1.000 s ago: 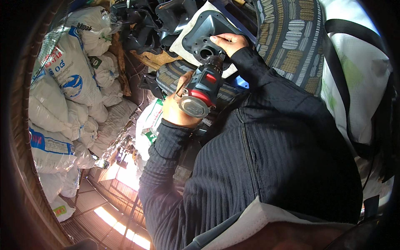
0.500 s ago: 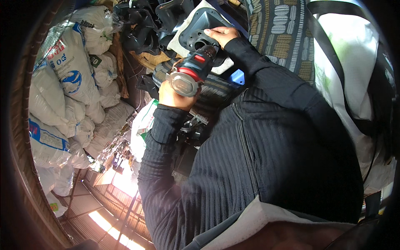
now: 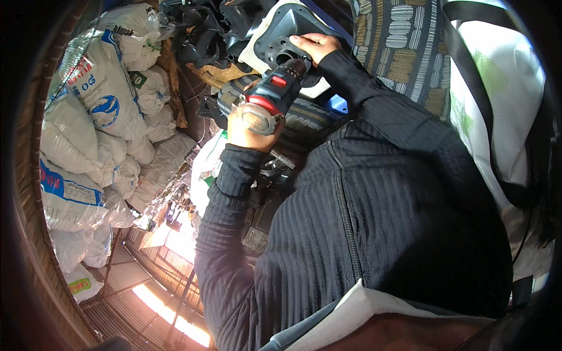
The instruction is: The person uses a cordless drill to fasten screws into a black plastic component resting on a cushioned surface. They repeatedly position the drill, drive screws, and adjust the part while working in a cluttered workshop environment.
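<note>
My left hand [image 3: 249, 133] is wrapped round a cordless drill [image 3: 270, 96] with a dark body, red trim and a black chuck. The chuck points away from me at the round, holed end of a black plastic part [image 3: 295, 26] with a flared, flanged shape. Whether the tip touches the part is hidden. My right hand [image 3: 319, 48] grips the part's edge near that end, its thumb laid on top and the other fingers mostly out of sight. Behind the part shows a pale flat surface [image 3: 317, 89].
More black plastic parts [image 3: 205, 38] are heaped at the far left. White sacks [image 3: 111, 93] are stacked along the left. A patterned cushion [image 3: 404, 41] and a white bag [image 3: 497, 70] lie at the right. A small blue piece [image 3: 338, 105] is near my right sleeve.
The view has shifted slightly, so most surroundings sit a little further right or lower. Both hands keep their hold, and the drill stays pointed at the black part's round end.
</note>
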Motion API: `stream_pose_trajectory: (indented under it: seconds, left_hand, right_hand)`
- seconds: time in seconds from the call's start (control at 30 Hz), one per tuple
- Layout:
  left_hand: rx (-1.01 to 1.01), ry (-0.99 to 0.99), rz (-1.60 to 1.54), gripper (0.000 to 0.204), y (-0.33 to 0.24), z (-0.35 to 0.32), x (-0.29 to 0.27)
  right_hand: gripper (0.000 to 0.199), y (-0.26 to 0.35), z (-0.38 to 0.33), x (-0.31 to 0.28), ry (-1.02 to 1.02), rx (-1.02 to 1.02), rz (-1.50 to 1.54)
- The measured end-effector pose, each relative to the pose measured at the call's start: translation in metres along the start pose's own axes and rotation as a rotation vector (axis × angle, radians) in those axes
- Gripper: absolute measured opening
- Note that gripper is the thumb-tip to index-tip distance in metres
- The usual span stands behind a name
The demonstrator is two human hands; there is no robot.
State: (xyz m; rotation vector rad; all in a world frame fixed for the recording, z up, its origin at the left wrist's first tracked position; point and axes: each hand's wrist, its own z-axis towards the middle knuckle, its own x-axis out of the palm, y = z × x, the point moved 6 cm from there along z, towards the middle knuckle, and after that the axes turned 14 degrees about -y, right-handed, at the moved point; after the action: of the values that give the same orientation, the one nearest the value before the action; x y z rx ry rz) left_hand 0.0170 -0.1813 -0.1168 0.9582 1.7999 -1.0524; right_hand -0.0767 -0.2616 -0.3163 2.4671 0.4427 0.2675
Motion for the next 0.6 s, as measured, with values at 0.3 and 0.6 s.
stream_pose_trajectory:
  seconds: [0.3, 0.6]
  left_hand:
    - [-0.454, -0.092, -0.347, 0.039, 0.007, -0.016, -0.009]
    - [-0.387, -0.476, -0.702, 0.022, -0.013, -0.074, -0.033]
  right_hand:
    - [0.036, 0.009, 0.018, -0.005, 0.009, -0.1, 0.183]
    - [0.03, 0.041, -0.028, 0.014, 0.776, 0.265, 0.832]
